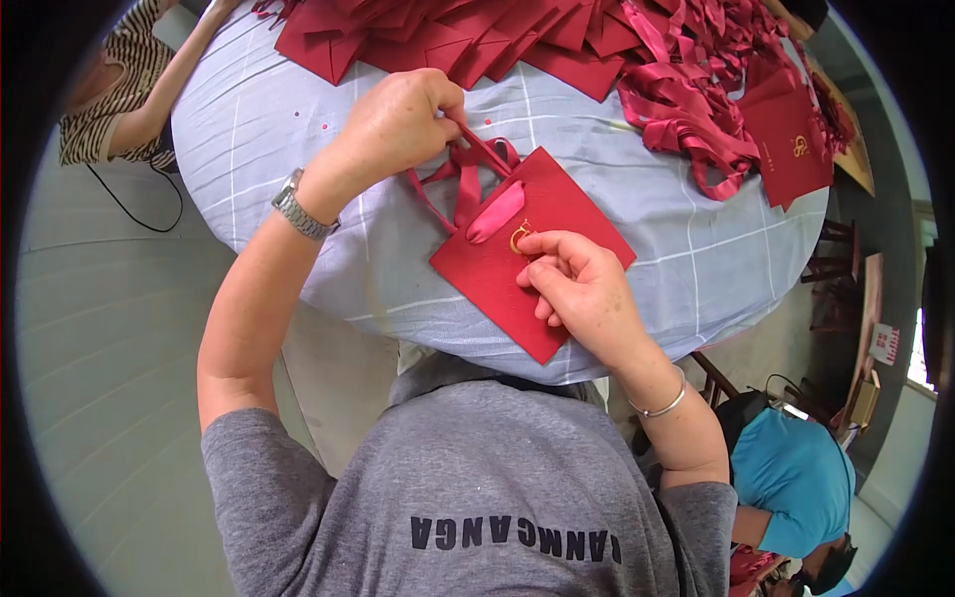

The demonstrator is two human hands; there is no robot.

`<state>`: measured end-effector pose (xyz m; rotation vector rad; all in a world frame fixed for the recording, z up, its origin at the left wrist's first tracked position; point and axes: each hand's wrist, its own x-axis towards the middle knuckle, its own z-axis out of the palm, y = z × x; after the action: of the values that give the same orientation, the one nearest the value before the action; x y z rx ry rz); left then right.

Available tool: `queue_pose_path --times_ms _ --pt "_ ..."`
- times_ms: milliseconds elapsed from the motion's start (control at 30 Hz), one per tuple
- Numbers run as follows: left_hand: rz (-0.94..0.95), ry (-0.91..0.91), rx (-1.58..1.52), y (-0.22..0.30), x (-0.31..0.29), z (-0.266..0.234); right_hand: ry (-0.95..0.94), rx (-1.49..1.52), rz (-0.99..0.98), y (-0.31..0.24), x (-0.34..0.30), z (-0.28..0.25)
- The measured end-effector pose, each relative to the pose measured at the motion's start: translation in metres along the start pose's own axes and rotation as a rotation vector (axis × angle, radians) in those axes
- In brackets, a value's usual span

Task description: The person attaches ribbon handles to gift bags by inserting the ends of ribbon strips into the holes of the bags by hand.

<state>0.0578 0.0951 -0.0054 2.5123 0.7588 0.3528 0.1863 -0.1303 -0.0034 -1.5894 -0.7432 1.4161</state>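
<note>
A small red paper gift bag (pixel 537 289) lies flat and tilted on the cloth-covered table in front of me. It has a gold emblem, and a pink-red satin ribbon (pixel 495 214) threads through its upper edge. My left hand (pixel 403 119), with a metal watch on the wrist, is closed on the ribbon at the bag's top and pulls a strand up and left. Loops of ribbon hang below it. Over the bag's front, beside the emblem, my right hand (pixel 580 284) has its thumb and fingertips pinched together; whatever lies between them is too small to make out.
A heap of red paper bags (pixel 448 40) covers the table's far side. Tangled red ribbons (pixel 686 119) and another bag (pixel 788 144) lie at the far right. One person in a striped top (pixel 124 85) sits at far left; another in blue (pixel 796 473) is at lower right.
</note>
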Motion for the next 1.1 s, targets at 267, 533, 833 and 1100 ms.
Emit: queue_pose_path --times_ms 267,533,833,1100 --pt "-0.172 0.088 0.171 -0.016 0.002 -0.006 -0.013 -0.017 0.000 0.000 0.001 0.000" --pt "-0.011 0.278 0.013 -0.005 -0.021 -0.011 -0.031 -0.037 -0.015 0.000 0.000 0.001" --pt "0.201 0.092 -0.068 -0.003 -0.095 -0.006 0.006 -0.058 -0.039 0.003 -0.002 0.003" --pt "0.085 0.177 0.044 -0.004 -0.077 0.000 0.014 -0.074 -0.069 0.006 -0.001 0.004"
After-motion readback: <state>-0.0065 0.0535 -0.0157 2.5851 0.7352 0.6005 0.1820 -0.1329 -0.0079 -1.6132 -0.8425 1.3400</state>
